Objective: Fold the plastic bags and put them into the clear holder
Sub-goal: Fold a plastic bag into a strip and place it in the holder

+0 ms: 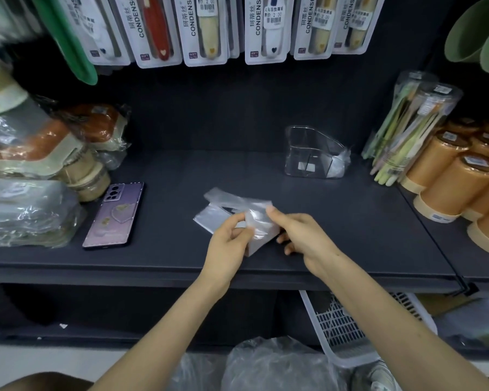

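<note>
1. Folding is judged to be the step in hand. The plastic bag (261, 228) is held just above the shelf (181, 170), near its front edge. It is partly doubled over, with a loose strip trailing to the back left.
2. A flat pale sheet lies on the shelf beneath it. Whether this is a second bag or part of the same one cannot be told.
3. To do the step well, the edges should be lined up, the air pressed out and the crease flattened against the shelf. The film looks slippery and likely to spring open.
4. The left hand (226, 244) pinches the bag's near left edge between thumb and forefinger.
5. The right hand (302, 235) grips the right corner, thumb on top and fingers curled beneath. The two hands are close together, both closed on the bag.
6. The clear holder (311, 153) stands well apart at the back right. Pale plastic shows at its right end, though whether inside or beside it is unclear.
7. A phone (115, 214) lies flat to the left, and orange cups (449, 179) are stacked at the right.
</note>
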